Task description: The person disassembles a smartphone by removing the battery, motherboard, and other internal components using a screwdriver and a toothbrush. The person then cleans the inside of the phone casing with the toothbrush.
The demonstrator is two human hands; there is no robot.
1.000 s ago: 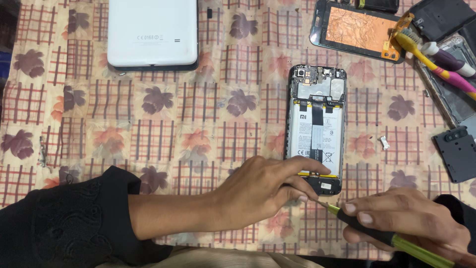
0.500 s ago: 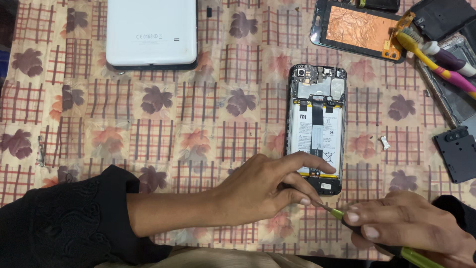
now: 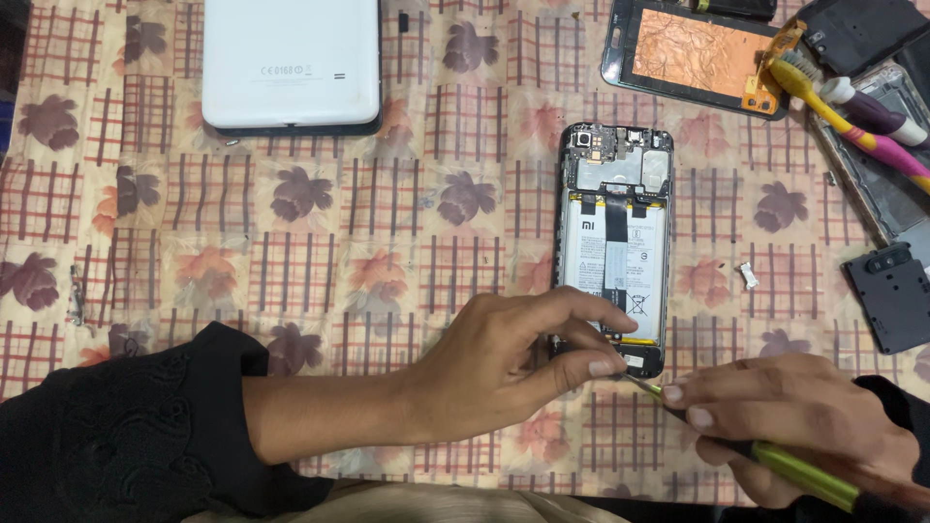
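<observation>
Right hand (image 3: 785, 416) shifted slightly left since earlier frame; fingers pinching green screwdriver (image 3: 775, 457), tip at opened phone (image 3: 614, 247) bottom edge. Left hand (image 3: 504, 373) unchanged, fingers curled, steadying phone corner. Open surface (image 3: 320, 252) left of phone.

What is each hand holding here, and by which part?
The right hand grips a green-handled screwdriver by its handle. The left hand pinches the bottom end of the opened phone.

Lower edge of the opened phone (image 3: 614, 257) under the left hand's fingers (image 3: 572, 334); screwdriver (image 3: 794, 467) handle past the frame's edge.
</observation>
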